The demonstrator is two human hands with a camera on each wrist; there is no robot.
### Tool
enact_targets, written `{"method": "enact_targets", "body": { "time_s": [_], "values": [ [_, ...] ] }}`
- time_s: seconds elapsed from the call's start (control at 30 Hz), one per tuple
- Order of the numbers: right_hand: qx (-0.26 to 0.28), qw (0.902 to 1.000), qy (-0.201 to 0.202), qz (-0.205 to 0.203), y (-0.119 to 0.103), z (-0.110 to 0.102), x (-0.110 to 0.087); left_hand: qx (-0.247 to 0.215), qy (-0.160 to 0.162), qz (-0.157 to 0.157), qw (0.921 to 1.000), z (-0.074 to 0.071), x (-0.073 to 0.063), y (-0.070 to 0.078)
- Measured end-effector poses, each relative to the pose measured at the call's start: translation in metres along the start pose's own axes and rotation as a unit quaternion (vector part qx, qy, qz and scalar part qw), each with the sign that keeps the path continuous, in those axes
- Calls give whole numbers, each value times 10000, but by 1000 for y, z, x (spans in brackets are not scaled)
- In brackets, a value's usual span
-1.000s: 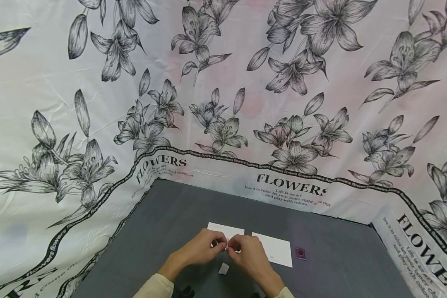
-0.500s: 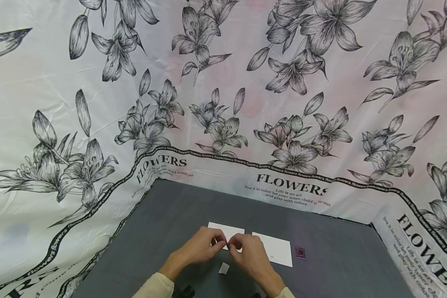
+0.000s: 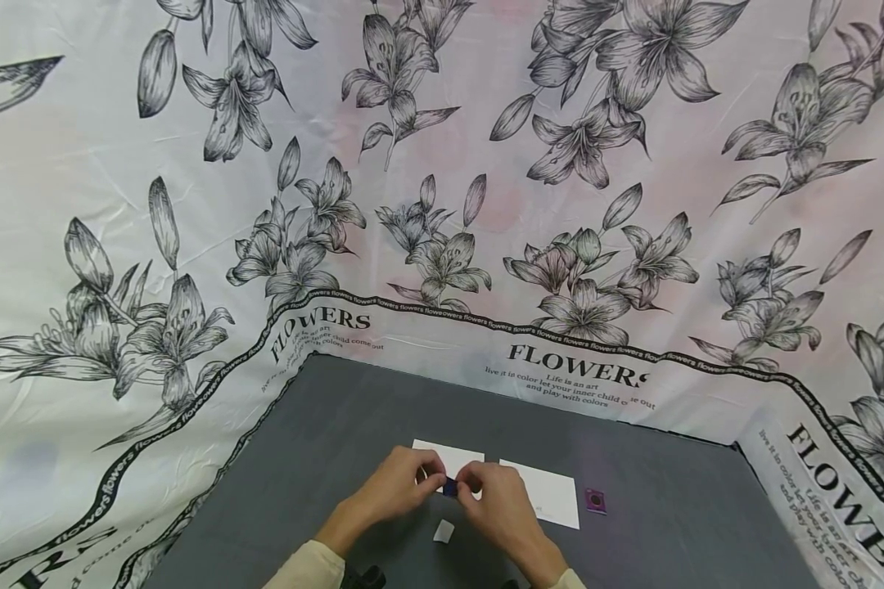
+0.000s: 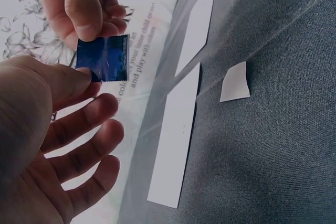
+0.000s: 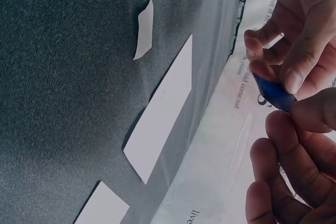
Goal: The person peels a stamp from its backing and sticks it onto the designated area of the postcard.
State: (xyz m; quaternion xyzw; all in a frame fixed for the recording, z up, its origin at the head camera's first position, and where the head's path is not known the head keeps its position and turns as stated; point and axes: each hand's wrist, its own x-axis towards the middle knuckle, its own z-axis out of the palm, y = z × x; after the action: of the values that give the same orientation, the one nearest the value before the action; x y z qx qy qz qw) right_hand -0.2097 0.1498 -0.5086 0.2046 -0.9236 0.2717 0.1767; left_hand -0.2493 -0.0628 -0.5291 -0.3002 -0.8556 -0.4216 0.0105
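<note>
Left wrist view, and there's the blue packet (image 4: pixel 107 59), up off the grey surface (image 3: pixel 670 507), caught between both hands! Left hand (image 3: pixel 392 488) pinches one corner, thumb on top, other fingers spread loosely; right hand (image 3: pixel 499 503) nips the neighbouring corner. Beyond it lie two white cards (image 3: pixel 542 494) and a torn-looking white scrap (image 4: pixel 235 82). Looks a featherweight, this one: thin, glossy, bendy, probably slippery and quick to crease. I'd take it by the toothed edges, thumb against fingertip, gently, keeping pressure off the middle; its contents can't be told.
</note>
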Motion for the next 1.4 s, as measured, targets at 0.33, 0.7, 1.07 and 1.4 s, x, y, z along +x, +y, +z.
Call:
{"method": "enact_targets", "body": {
  "time_s": [0.33, 0.7, 1.07, 1.4],
  "values": [
    [10, 10000, 72, -28, 4, -1, -1, -83, -1, 48, 10000, 0, 1, 1],
    [-73, 9996, 273, 27, 10, -9, 8, 16, -7, 197, 9998, -8, 13, 12],
    [238, 9986, 291, 367, 15, -20, 19, 168, -4, 190, 9997, -11, 30, 21],
    [387, 9973, 275, 552, 22, -26, 28, 302, -44, 253, 9992, -13, 45, 21]
  ]
}}
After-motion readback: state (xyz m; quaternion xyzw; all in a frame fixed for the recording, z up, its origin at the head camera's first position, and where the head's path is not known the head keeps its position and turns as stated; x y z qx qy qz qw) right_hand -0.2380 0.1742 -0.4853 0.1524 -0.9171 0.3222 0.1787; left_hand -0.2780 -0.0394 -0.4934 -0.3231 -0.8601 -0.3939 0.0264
